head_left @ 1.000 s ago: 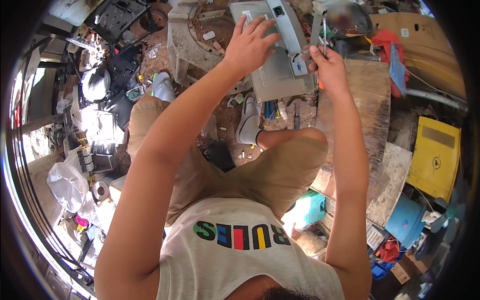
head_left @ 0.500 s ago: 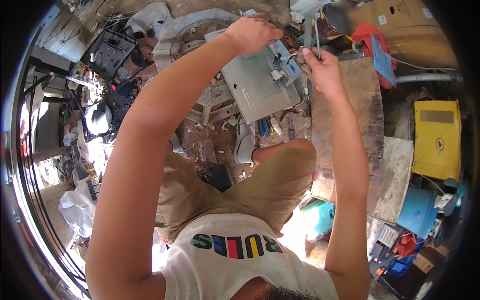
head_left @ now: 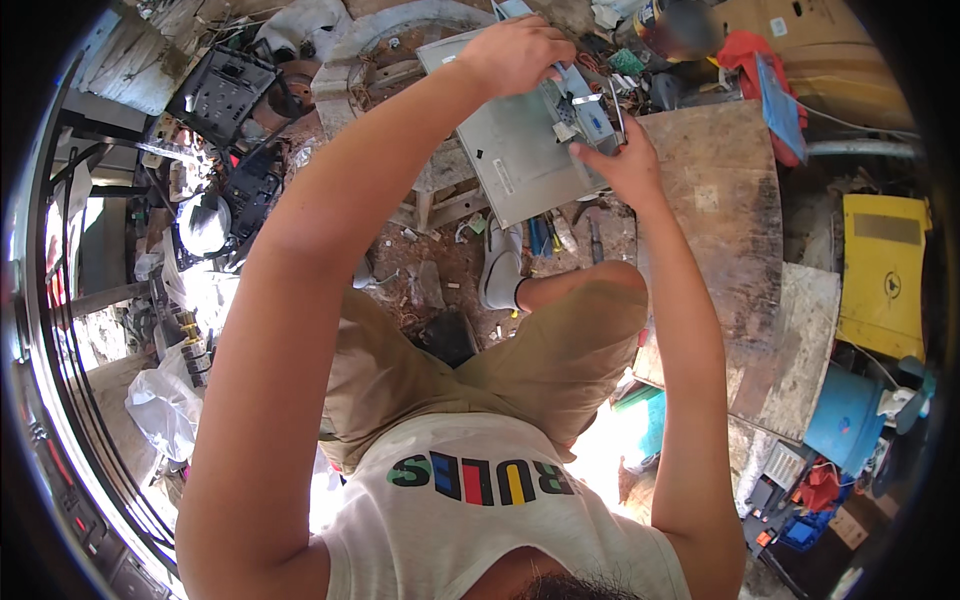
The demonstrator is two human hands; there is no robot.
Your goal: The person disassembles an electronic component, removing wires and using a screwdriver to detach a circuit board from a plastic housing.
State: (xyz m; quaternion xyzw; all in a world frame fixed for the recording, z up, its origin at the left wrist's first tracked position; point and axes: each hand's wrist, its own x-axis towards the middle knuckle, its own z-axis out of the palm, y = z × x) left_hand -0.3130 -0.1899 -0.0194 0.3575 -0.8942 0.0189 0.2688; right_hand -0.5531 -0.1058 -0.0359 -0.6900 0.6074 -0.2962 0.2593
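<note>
A flat grey monitor panel (head_left: 515, 160) lies tilted on a round frame ahead of me. Along its right side runs a metal bracket (head_left: 592, 118) with a blue connector and bits of circuit board. My left hand (head_left: 522, 55) reaches over the panel's far part, its fingers curled down onto the bracket's upper end; the fingertips are partly hidden. Beside the bracket's right edge, my right hand (head_left: 630, 168) grips what looks like a screwdriver (head_left: 617, 108) by its thin metal shaft, pointing away from me. Its thumb sticks out toward the panel, and the handle is hidden.
A worn wooden board (head_left: 710, 210) lies to the right, with a yellow case (head_left: 882, 275) beyond it. Loose hand tools (head_left: 545, 235) and debris lie on the ground near my foot. Black electronic casings (head_left: 225, 95) are piled at the left. A cardboard box (head_left: 800, 50) stands far right.
My right hand has moved nearer to me and slightly left, with the tool's shaft now tilted beside the bracket. My left hand stays on the bracket.
</note>
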